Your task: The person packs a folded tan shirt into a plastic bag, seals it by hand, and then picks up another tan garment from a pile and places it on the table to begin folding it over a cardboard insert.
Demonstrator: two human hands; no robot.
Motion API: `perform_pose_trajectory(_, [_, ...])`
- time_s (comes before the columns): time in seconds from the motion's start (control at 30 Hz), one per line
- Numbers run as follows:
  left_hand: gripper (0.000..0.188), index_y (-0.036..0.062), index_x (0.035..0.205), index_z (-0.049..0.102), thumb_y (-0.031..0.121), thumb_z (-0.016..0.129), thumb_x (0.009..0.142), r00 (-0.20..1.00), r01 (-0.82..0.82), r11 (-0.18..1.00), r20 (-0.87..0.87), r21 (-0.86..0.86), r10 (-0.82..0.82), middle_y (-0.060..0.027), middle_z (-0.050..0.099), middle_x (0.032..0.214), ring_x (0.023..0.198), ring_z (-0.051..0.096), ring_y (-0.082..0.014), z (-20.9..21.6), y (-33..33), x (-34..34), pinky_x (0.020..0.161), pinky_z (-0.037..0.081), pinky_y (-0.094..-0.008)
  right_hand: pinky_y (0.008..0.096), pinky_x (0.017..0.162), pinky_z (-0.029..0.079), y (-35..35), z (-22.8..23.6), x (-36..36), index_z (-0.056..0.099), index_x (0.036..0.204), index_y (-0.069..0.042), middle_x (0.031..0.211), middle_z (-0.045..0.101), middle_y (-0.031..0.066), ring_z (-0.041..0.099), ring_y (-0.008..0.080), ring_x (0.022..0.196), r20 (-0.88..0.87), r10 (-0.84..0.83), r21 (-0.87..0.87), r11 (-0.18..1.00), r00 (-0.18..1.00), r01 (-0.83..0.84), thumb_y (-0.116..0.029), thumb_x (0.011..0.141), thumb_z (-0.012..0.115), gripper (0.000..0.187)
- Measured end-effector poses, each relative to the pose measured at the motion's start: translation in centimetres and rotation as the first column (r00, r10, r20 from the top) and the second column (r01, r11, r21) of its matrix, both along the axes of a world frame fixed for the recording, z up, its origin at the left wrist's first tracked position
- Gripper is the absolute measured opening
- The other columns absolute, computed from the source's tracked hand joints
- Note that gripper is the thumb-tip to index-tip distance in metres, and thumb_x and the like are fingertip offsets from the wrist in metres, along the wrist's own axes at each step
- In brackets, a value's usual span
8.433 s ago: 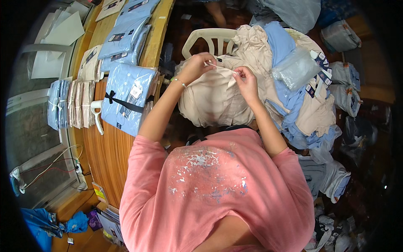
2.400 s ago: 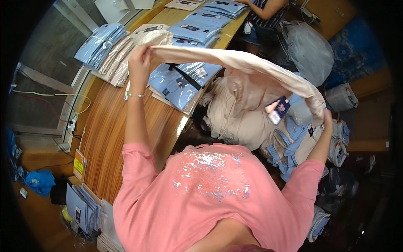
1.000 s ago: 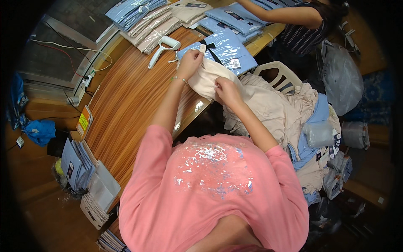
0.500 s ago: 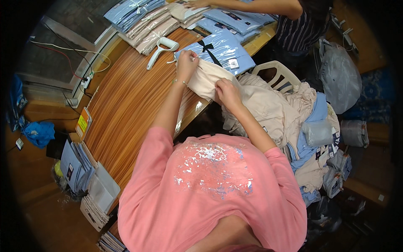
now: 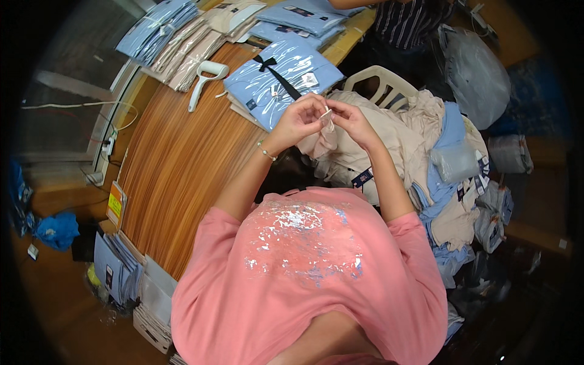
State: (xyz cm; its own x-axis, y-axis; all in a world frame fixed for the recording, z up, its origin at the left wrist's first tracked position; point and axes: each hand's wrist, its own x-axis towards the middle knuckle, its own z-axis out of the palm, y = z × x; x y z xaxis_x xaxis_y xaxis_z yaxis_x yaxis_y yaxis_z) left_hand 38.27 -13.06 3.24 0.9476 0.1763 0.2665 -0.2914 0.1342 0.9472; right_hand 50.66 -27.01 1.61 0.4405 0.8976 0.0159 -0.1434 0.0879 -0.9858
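Both my hands are pinching a beige cloth garment (image 5: 320, 144) just off the table's edge. My left hand (image 5: 301, 121) has thumb and fingers closed on a small gathered corner of it. Beside it, fingertips almost touching, my right hand (image 5: 354, 123) pinches the same bit. A small pale piece shows between the fingers, too small to make out. The cloth hangs below the hands toward a heap of beige garments (image 5: 380, 137) on the right. Just beyond my left hand lies a blue folded garment in clear plastic (image 5: 283, 76), with a black bow on it.
A white lint roller (image 5: 204, 82) lies on the wood-grain table (image 5: 176, 164). Packed beige garments (image 5: 191, 52) and packed blue garments (image 5: 158, 30) are stacked at the far side. A cream plastic chair (image 5: 380, 82) stands behind the heap. Another person (image 5: 404, 24) stands at the far right.
My hands have come together and lifted a gathered corner of the beige garment off the table's edge, uncovering more of the blue pack. The other person's hand has left the far stack.
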Motion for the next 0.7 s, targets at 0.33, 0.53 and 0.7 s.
perform_pose_trajectory(0.33, [0.012, -0.0009, 0.089, 0.050, -0.003, 0.059, 0.081, 0.954, -0.079, 0.958, -0.258, 0.274, 0.153, 0.0009, 0.048, 0.091, 0.083, 0.053, -0.0045, -3.8, -2.5, 4.3, 0.071, 0.045, -0.0181, 0.0230, 0.070, 0.047, -8.4, -2.7, 2.7, 0.061, 0.102, -0.001, 0.093, 0.064, 0.0057, 0.060, 0.0109, 0.079, 0.168, -0.329, -0.130, 0.927, 0.929, 0.352, -0.007, 0.087, 0.059, 0.017])
perform_pose_trajectory(0.53, [0.066, 0.0020, 0.133, 0.034, 0.006, 0.067, 0.076, 0.886, -0.444, 0.573, 0.244, 0.689, 0.394, -0.0219, 0.031, 0.137, 0.128, 0.033, -0.0360, -4.4, -5.1, 5.4, 0.103, 0.032, -0.0401, 0.0287, 0.090, 0.044, -11.8, -6.8, 3.4, 0.049, 0.126, -0.003, 0.116, 0.056, 0.0112, 0.054, 0.0183, 0.106, 0.182, -0.582, -0.055, 0.799, 0.793, 0.599, -0.010, 0.085, 0.062, 0.043])
perform_pose_trajectory(0.7, [0.032, 0.0015, 0.113, 0.055, 0.004, 0.058, 0.081, 0.975, 0.192, 0.761, -0.210, 0.620, -0.075, -0.0148, 0.059, 0.103, 0.101, 0.058, -0.0299, -10.6, -8.4, 4.0, 0.090, 0.044, -0.0343, 0.0266, 0.074, 0.047, -23.6, -25.2, 4.2, 0.062, 0.104, -0.004, 0.091, 0.064, 0.0082, 0.059, 0.0150, 0.083, 0.259, -0.580, -0.512, 0.596, 0.773, 0.618, -0.008, 0.078, 0.065, 0.027])
